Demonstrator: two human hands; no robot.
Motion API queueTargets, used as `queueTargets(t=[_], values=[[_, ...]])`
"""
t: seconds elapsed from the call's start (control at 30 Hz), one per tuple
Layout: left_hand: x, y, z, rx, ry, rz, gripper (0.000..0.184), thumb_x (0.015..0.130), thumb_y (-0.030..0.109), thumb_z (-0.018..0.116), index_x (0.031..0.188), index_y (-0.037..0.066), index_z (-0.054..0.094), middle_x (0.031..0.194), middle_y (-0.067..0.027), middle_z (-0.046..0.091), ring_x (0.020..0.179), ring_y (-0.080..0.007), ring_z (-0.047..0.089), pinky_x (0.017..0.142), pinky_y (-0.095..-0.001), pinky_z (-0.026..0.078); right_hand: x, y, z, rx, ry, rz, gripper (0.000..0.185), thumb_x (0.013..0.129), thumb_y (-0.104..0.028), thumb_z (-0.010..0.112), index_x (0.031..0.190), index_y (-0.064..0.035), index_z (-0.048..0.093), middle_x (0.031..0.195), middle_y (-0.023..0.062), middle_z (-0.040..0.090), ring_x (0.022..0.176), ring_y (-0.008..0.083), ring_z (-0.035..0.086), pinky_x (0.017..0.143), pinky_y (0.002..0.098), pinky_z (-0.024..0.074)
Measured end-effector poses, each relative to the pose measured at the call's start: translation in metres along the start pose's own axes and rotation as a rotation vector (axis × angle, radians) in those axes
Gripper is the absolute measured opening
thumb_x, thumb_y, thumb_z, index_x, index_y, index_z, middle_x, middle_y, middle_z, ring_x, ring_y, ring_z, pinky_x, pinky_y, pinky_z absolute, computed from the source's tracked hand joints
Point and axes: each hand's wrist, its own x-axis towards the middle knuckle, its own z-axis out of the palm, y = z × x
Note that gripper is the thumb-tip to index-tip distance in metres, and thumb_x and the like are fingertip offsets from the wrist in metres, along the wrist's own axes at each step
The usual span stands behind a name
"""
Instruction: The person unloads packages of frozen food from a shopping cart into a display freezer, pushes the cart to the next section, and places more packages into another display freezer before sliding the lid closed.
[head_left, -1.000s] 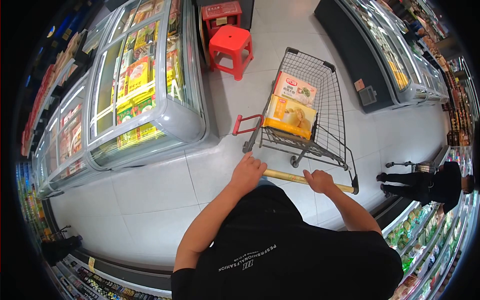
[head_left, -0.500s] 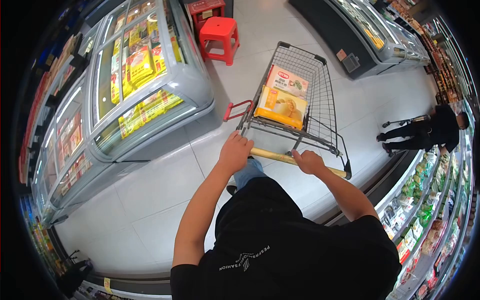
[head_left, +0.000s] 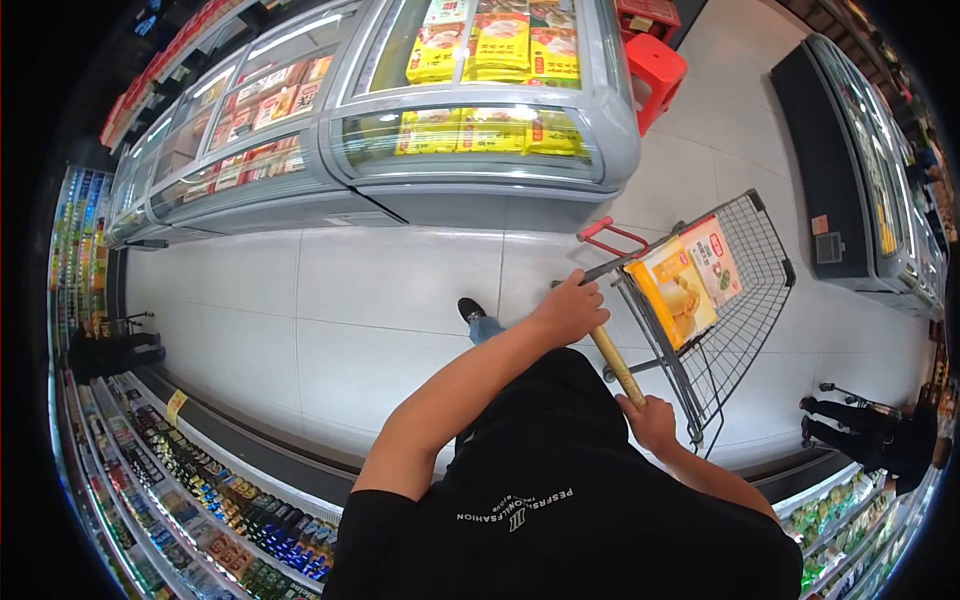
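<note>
My left hand (head_left: 572, 312) is closed around the upper end of the yellowish handle bar (head_left: 616, 366) of a shopping cart (head_left: 757, 318). Toward the bar's other end, my right hand (head_left: 652, 424) wraps it too, with part of the fingers hidden. Two food packages lie flat in the wire basket: a yellow-orange one (head_left: 672, 296) with pale round buns pictured on it, and a white and red one (head_left: 716, 258) beyond it. A red-handled frame (head_left: 610, 238) sticks out from the cart's side near my left hand.
A long glass-topped freezer (head_left: 480, 195) holding yellow bags stands ahead; a red stool (head_left: 655, 80) is by its end. Another freezer (head_left: 840, 170) stands at right. Drinks shelves (head_left: 225, 500) run behind at left. A person in black (head_left: 870, 435) is at right, another (head_left: 110, 350) at far left.
The view has swung left, so the cart and my hands sit further right and lower, with the cart angled more to the right. Both hands keep hold of the bar.
</note>
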Motion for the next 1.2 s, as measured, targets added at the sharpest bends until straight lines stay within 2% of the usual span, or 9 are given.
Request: queueTargets(t=[0.2,0.23,0.33,0.37,0.47,0.63,0.73,1.03,1.2], values=[[-0.051,0.02,-0.05,0.028,0.049,0.075,0.007,0.079,0.021,0.066,0.082,0.017,0.06,0.084,0.0018,0.054,0.092,-0.0181,0.056,0.09,-0.0406,0.041,-0.058,-0.028,0.036,0.185,-0.056,0.007,0.059,0.091,-0.05,0.064,0.07,0.0054,0.066,0.065,0.0256,0.065,0.066,0.0451,0.067,0.064,0.0521,0.052],[-0.062,0.014,-0.061,-0.035,-0.051,0.044,0.01,0.081,0.021,0.065,0.089,0.015,0.062,0.095,-0.0015,0.057,0.107,-0.0205,0.057,0.1,-0.0423,0.039,-0.063,-0.046,0.04,0.201,-0.042,0.006,0.054,0.091,-0.044,0.065,0.07,0.0061,0.066,0.065,0.0262,0.064,0.066,0.0451,0.067,0.063,0.0517,0.0516],[-0.121,0.021,-0.092,-0.05,0.191,0.06,0.01,0.081,0.021,0.065,0.088,0.014,0.063,0.096,-0.0033,0.059,0.12,-0.0255,0.054,0.114,-0.0489,0.032,-0.085,-0.075,0.083,0.194,0.014,-0.079,0.05,0.091,-0.039,0.065,0.071,0.007,0.066,0.065,0.0269,0.064,0.066,0.0451,0.067,0.062,0.0511,0.0511],[-0.137,0.022,-0.089,-0.117,0.15,0.073,0.019,0.078,0.021,0.07,0.095,0.013,0.065,0.102,-0.0059,0.06,0.129,-0.0286,0.049,0.118,-0.0525,0.027,-0.093,-0.083,0.092,0.257,-0.013,-0.024,0.047,0.09,-0.035,0.066,0.071,0.0076,0.065,0.065,0.0273,0.063,0.067,0.0452,0.067,0.061,0.0503,0.0503],[-0.164,0.006,-0.107,-0.052,0.106,0.054,0.018,0.082,0.021,0.062,0.098,0.011,0.066,0.107,-0.0084,0.062,0.131,-0.0288,0.05,0.117,-0.0528,0.031,-0.094,-0.105,0.127,0.305,0.07,-0.066,0.044,0.089,-0.033,0.066,0.071,0.008,0.064,0.065,0.0275,0.063,0.068,0.0453,0.068,0.06,0.0503,0.0494],[-0.209,-0.027,-0.118,-0.015,0.267,0.179,0.013,0.079,0.025,0.062,0.083,0.012,0.063,0.083,-0.0053,0.053,0.099,-0.0275,0.058,0.116,-0.0502,0.036,-0.11,-0.16,0.168,0.336,0.106,-0.083,0.033,0.087,-0.022,0.069,0.076,0.0092,0.064,0.069,0.0286,0.063,0.078,0.0455,0.069,0.063,0.0511,0.049],[-0.226,-0.06,-0.141,-0.084,0.102,0.231,0.014,0.078,0.026,0.065,0.083,0.013,0.063,0.085,-0.0054,0.055,0.098,-0.0277,0.058,0.116,-0.0485,0.036,-0.122,-0.21,0.176,0.337,0.088,-0.103,0.035,0.086,-0.024,0.067,0.077,0.0097,0.065,0.07,0.0298,0.063,0.077,0.046,0.068,0.064,0.0514,0.0492],[-0.291,-0.141,-0.221,-0.159,-0.085,0.418,0.026,0.078,0.034,0.075,0.089,0.012,0.066,0.088,-0.0068,0.058,0.098,-0.0271,0.058,0.114,-0.0451,0.034,-0.174,-0.362,0.199,0.374,0.19,0.072,0.042,0.08,-0.033,0.062,0.073,0.0083,0.067,0.072,0.0315,0.064,0.076,0.0487,0.066,0.073,0.0529,0.0544],[-0.339,-0.161,-0.258,-0.123,-0.183,0.426,0.047,0.07,0.048,0.081,0.092,0.009,0.067,0.092,-0.0082,0.063,0.101,-0.0276,0.06,0.114,-0.0457,0.033,-0.196,-0.418,0.23,0.366,0.204,0.092,0.041,0.079,-0.034,0.061,0.073,0.0061,0.067,0.077,0.0313,0.065,0.078,0.0476,0.066,0.077,0.0507,0.0548]])
